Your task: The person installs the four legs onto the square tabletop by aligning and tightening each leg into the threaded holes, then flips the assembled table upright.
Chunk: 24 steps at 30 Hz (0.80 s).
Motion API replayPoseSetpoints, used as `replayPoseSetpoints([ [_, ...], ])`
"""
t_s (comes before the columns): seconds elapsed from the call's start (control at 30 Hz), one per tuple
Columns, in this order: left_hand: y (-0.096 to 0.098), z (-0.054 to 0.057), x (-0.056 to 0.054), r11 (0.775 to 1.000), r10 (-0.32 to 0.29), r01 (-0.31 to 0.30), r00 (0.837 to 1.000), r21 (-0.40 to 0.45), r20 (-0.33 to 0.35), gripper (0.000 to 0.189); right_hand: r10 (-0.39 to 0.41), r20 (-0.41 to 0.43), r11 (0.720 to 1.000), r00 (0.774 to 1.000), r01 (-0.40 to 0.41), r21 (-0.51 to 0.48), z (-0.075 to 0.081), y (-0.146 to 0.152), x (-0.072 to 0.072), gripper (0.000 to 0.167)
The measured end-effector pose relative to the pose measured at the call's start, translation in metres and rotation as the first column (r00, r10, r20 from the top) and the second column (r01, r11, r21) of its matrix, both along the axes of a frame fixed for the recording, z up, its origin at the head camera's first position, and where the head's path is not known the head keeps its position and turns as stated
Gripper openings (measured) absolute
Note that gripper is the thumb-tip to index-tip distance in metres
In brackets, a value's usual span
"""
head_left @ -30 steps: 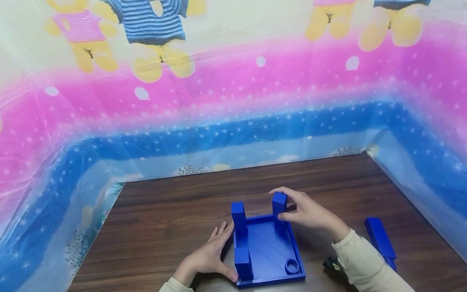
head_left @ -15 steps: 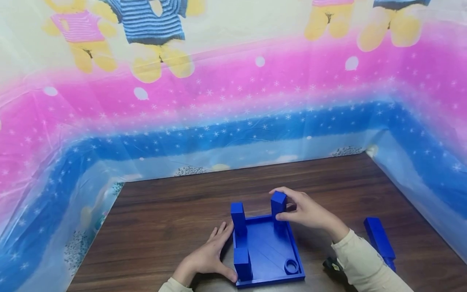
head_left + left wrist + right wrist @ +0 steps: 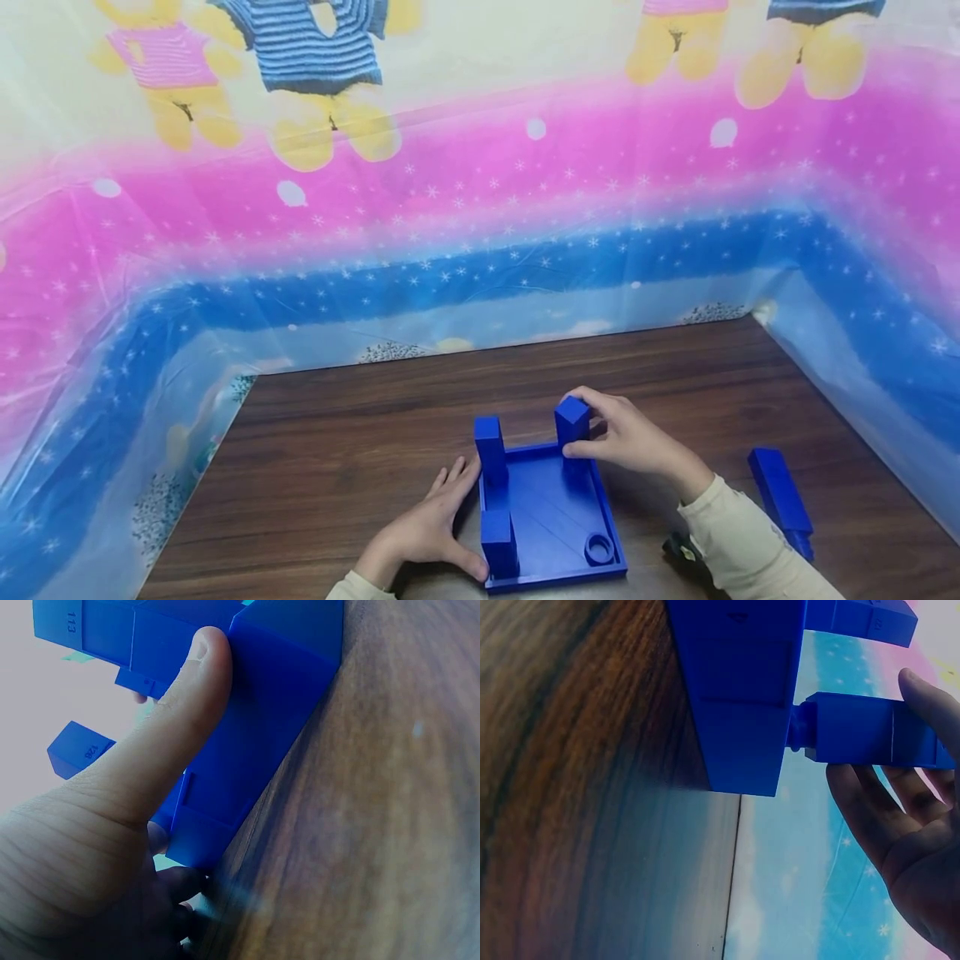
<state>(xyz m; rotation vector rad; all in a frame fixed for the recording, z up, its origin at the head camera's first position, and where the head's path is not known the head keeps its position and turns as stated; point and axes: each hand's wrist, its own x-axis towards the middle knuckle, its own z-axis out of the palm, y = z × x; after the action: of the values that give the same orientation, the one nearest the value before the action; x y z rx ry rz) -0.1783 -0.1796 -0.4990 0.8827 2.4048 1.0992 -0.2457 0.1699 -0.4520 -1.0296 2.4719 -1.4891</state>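
Note:
A shallow blue tray-like base lies on the table with square blue posts upright at three corners. My right hand grips the far-right post between thumb and fingers. The right wrist view shows a narrow round neck between this post and the base. My left hand rests along the base's left side, fingers spread and straight. In the left wrist view its thumb presses the base wall. Beside that hand stand the far-left post and near-left post. A round socket shows at the near-right corner.
Another blue post lies on the table at the right, its narrow end toward me. A small black object sits by the right sleeve, partly hidden. A printed cloth encloses the wooden table's back and sides.
The far-right post has turned about its upright axis, its top now showing as a diamond. My right thumb has shifted slightly left with it. My left hand and the base stay put.

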Motion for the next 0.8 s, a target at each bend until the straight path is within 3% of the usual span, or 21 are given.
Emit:
replayPoseSetpoints([
  [0.8, 0.0013, 0.0001, 0.0006, 1.000, 0.010, -0.010, 1.000, -0.016, 0.018, 0.139, -0.036, -0.042, 0.999, 0.998, 0.036, -0.006, -0.0010, -0.0015, 0.0025, 0.047],
])
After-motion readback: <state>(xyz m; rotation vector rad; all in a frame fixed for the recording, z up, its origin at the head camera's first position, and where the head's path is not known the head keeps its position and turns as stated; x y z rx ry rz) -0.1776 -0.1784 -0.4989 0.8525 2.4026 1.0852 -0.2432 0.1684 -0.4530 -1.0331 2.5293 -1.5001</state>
